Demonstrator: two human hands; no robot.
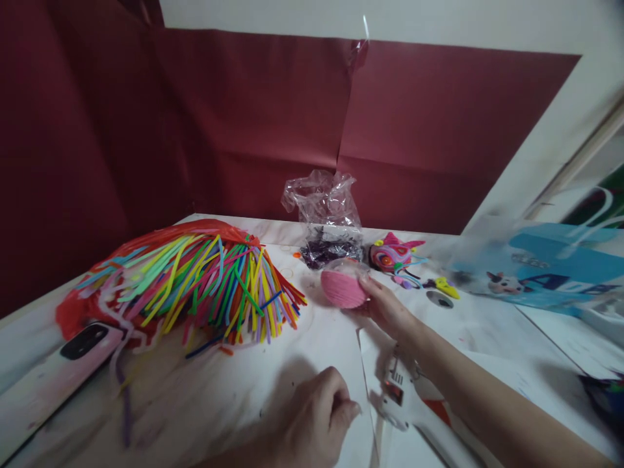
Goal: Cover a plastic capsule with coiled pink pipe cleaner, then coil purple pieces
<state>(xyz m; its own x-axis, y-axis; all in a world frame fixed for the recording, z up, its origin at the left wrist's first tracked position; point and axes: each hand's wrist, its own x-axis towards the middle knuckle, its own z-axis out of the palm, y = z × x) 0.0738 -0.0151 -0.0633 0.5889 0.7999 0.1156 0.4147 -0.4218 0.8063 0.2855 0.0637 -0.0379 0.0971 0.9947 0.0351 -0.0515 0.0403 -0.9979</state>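
Note:
In my right hand point(387, 309) is a pink ribbed dome point(342, 288), apparently wound with fuzzy strands, with clear plastic along its top edge. My thumb and fingers grip its right side, just above the tabletop. Low in the middle, my left hand point(319, 416) rests curled on the white table, with nothing visible in it. To the left lies a large bundle of multicoloured pipe cleaners point(219, 279). Directly behind the dome stands a clear plastic bag point(331, 208) with dark purple strands point(331, 252) at its base.
Right of the bag sits a pink, patterned pipe-cleaner figure point(392, 252); small coloured pieces and a grey disc point(442, 299) lie nearby. Under my right forearm is a white device point(394, 393) with a red display. A pink phone point(63, 370) lies left; a blue bag point(541, 266) stands right.

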